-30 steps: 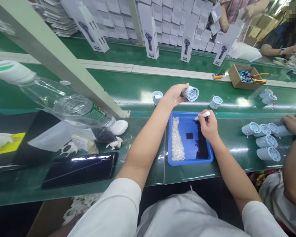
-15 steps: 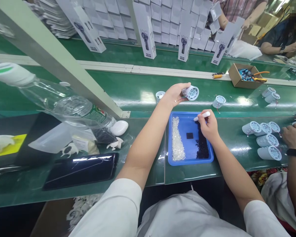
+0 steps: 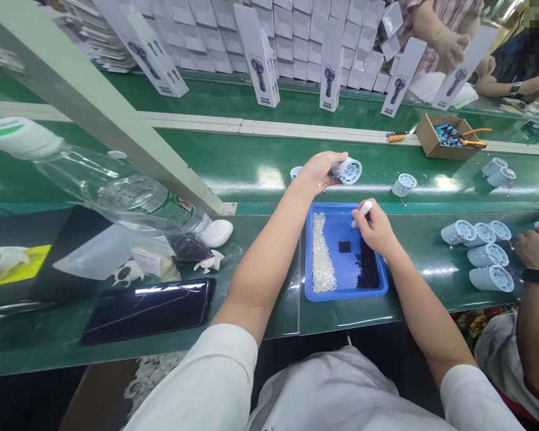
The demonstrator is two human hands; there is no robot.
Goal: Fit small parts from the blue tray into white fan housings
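Observation:
My left hand (image 3: 318,171) is closed around a light blue cylindrical fan part (image 3: 351,172), its spoked round end facing right. The part is held above the back edge of a blue tray (image 3: 345,294). Over the tray's back right portion, my right hand (image 3: 375,227) grips a white pen-shaped tool (image 3: 365,208), its tip pointing down to the tray floor. Clear small pieces (image 3: 324,260) lie along the tray's left side. Black small pieces (image 3: 367,272) fill the right side, partly hidden by my right hand. Between them lies a black square (image 3: 344,246).
Similar parts (image 3: 404,185) stand on the green belt, and several more (image 3: 488,255) sit right, beside a co-worker's hand (image 3: 536,248). A phone (image 3: 148,311), plastic bottle (image 3: 139,194) and slanted post (image 3: 117,120) are left. A cardboard box (image 3: 447,140) and white cartons (image 3: 263,75) stand beyond.
My right hand has shifted slightly left, and the white tool is more upright. The parts on the near belt have moved right, the far cartons left. My left hand stays nearly still.

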